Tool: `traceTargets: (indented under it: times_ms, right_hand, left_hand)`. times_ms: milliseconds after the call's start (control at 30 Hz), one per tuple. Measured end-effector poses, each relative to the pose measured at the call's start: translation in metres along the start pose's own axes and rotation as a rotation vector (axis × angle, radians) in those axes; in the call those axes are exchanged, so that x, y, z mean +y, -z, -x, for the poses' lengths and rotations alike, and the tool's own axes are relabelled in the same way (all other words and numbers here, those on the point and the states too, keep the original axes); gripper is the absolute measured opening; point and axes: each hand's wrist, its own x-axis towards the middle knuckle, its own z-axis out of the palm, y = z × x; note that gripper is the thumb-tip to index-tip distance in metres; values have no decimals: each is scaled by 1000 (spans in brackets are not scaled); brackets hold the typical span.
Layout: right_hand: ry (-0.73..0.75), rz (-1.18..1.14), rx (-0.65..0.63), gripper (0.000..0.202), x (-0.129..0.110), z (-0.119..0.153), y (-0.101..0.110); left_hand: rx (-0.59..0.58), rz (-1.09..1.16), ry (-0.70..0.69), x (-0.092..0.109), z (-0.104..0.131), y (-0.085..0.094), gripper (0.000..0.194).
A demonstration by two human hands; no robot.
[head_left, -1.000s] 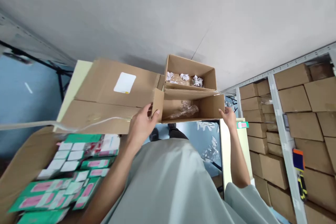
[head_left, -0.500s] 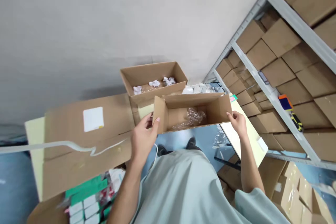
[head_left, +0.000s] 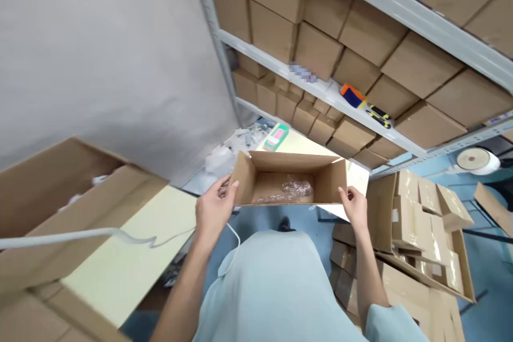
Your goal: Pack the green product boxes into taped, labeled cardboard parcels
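Note:
An open cardboard box [head_left: 284, 163] is held level in front of my body, with crumpled clear plastic wrap [head_left: 295, 187] lying inside it. My left hand [head_left: 214, 208] grips its left end, thumb on the near corner and fingers behind the wall. At the right end, my right hand [head_left: 354, 206] pinches the box wall between thumb and fingers. Beyond the box, a green and pink packet [head_left: 276, 137] lies on a pale yellow table [head_left: 298, 142].
Another pale table [head_left: 136, 256] stands at left beside a large open carton [head_left: 100, 197]. Metal shelving [head_left: 332, 97] full of boxes runs across the back, with an orange and blue item [head_left: 352, 95] on it. Stacked cartons [head_left: 420, 224] stand at right. A white cable [head_left: 80, 236] crosses at left.
The view has turned right, toward the shelving and the table with the green packet. Both hands still hold the box, and the large open carton now sits farther left in view.

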Motion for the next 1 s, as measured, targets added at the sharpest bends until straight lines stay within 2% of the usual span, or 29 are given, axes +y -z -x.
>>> traceTargets:
  times_ms: [100, 200, 267, 367, 533, 767, 900, 1000]
  right_hand:
    - [-67, 13, 41, 65, 39, -17, 14]
    - [-122, 18, 62, 65, 67, -34, 24]
    - [-159, 12, 72, 65, 79, -45, 28]
    - [-204, 7, 86, 64, 90, -60, 30]
    - [-259, -7, 87, 59, 91, -83, 18]
    - [-299, -37, 63, 53, 72, -109, -13]
    - [-339, 3, 82, 55, 58, -120, -21]
    - [-321, 74, 207, 59, 41, -126, -23]
  left_hand:
    - [-75, -59, -54, 27, -16, -56, 54]
    - [-125, -112, -85, 47, -29, -101, 52]
    - [-146, -154, -113, 57, -38, -125, 49]
    - [-174, -194, -165, 70, -54, -152, 45]
    - [-189, -204, -239, 80, -87, -180, 45]
    - [-202, -183, -280, 76, -146, -206, 40]
    - [-295, -160, -275, 75, -177, -214, 44]
    - [-394, -47, -283, 75, -194, -213, 53]
